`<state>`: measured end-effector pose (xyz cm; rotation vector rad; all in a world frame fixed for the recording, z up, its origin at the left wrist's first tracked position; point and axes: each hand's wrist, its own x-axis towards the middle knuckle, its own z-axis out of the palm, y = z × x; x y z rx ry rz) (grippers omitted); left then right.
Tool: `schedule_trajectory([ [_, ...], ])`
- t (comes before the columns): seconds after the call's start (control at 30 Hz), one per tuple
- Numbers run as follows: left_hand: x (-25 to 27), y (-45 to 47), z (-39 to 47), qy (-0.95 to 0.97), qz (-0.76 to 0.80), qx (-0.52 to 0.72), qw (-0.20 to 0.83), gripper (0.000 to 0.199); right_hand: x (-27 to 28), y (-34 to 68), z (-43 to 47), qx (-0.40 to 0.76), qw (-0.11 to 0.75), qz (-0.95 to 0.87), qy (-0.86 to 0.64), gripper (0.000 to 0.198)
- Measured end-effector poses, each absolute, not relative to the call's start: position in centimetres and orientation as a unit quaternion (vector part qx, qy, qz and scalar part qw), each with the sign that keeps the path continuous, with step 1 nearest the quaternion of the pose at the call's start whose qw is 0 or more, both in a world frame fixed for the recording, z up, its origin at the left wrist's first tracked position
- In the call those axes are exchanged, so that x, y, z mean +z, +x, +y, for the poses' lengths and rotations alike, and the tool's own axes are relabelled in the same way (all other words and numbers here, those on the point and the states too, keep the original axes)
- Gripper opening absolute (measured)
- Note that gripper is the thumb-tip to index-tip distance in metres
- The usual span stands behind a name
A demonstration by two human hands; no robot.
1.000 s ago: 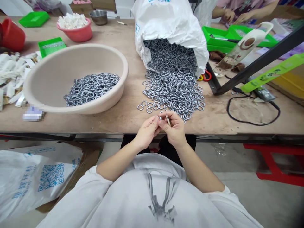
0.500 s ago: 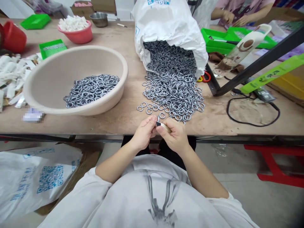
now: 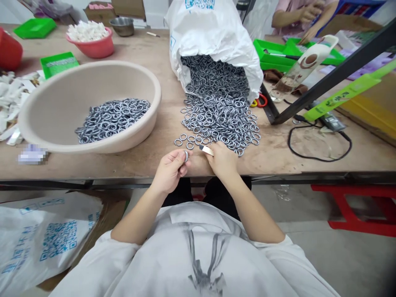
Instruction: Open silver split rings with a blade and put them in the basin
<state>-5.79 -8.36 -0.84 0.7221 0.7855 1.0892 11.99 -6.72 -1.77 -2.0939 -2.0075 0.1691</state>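
Observation:
Between the thumb and fingers of my left hand (image 3: 172,170) is a grey metal ring (image 3: 186,156), held just over the table's front edge. My right hand (image 3: 225,161) is closed around a small cream-handled tool (image 3: 206,149), whose dark tip points left. That hand is at the front of a heap of loose metal rings (image 3: 221,119), and its fingertips are hidden. The heap spills from a white sack (image 3: 213,31) lying with its mouth towards me. To the left, a large beige basin (image 3: 55,109) holds many similar rings.
A dark metal frame bar (image 3: 324,78) slants across the right side, above a black cable (image 3: 289,144). Red-handled scissors (image 3: 262,100) lie by its foot. Green trays (image 3: 269,57) and another person's hands (image 3: 309,20) are at the back right. Whitish pieces (image 3: 15,97) lie far left.
My hands have parted: the left moved left with the ring, the right moved slightly forward to the heap with the tool. The other person's hands have moved apart. The view shifted a little.

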Motion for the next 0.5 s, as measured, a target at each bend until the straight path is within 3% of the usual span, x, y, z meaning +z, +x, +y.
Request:
schedule_trajectory([
  [0.1,-1.1,-6.3,-7.9,0.298,0.371,0.517,0.711,0.036,-1.7,11.8,-6.6,0.072,0.139,-0.682,-0.714,0.024],
  [0.2,-1.0,-6.0,-7.8,0.262,0.373,0.503,0.734,0.033,-1.7,12.3,-6.9,0.184,0.308,-0.663,-0.657,0.017],
  [0.27,-0.8,-5.2,-7.8,0.251,0.364,0.483,0.756,0.035,-1.7,12.2,-7.5,0.326,0.438,-0.604,-0.581,0.024],
  [0.33,-0.8,-4.1,-8.0,0.263,0.354,0.473,0.763,0.038,-1.7,11.6,-8.4,0.452,0.516,-0.519,-0.51,0.035],
  [0.4,-0.9,-2.9,-8.3,0.297,0.349,0.476,0.751,0.041,-1.5,10.6,-9.5,0.514,0.55,-0.457,-0.473,0.041],
  [0.5,-1.5,-1.8,-8.7,0.35,0.343,0.504,0.711,0.047,-1.2,9.3,-10.8,0.518,0.574,-0.43,-0.465,0.04],
])
